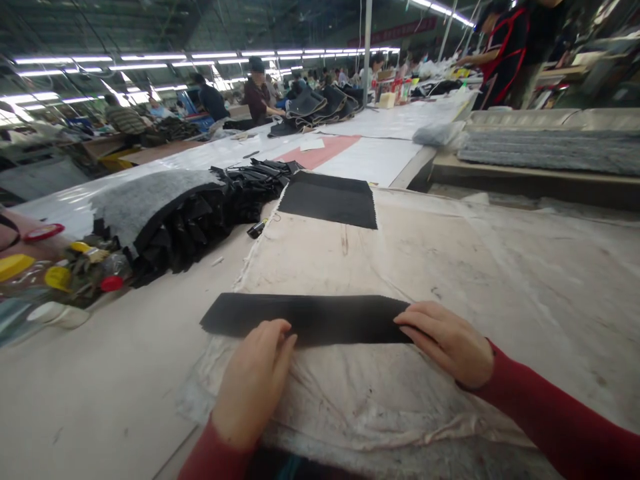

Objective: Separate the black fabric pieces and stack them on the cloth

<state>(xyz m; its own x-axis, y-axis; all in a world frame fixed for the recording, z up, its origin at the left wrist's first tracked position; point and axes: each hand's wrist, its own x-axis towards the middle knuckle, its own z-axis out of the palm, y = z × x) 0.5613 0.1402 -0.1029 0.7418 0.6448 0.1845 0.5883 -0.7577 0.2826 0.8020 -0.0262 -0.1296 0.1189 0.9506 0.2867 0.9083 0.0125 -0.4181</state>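
Note:
A long black fabric strip (325,319) with angled ends lies crosswise on a stained, cream-coloured cloth cover (425,253). My left hand (257,377) is closed at the strip's near edge, left of its middle, thumb and fingers pinching it. At the right end, my right hand (447,341) grips the strip between thumb and fingertips; the fingers hide that corner. Farther back on the cover lies a flat black fabric piece (330,199) with zigzag-cut side edges, apart from both hands.
Left of the cover sits a heap of black fabric pieces (185,230) with a grey felt-like piece (145,200) on top. Jars with yellow lids (15,267) crowd the left edge. Grey padded sheets (545,150) are stacked at right. Several people work in the background.

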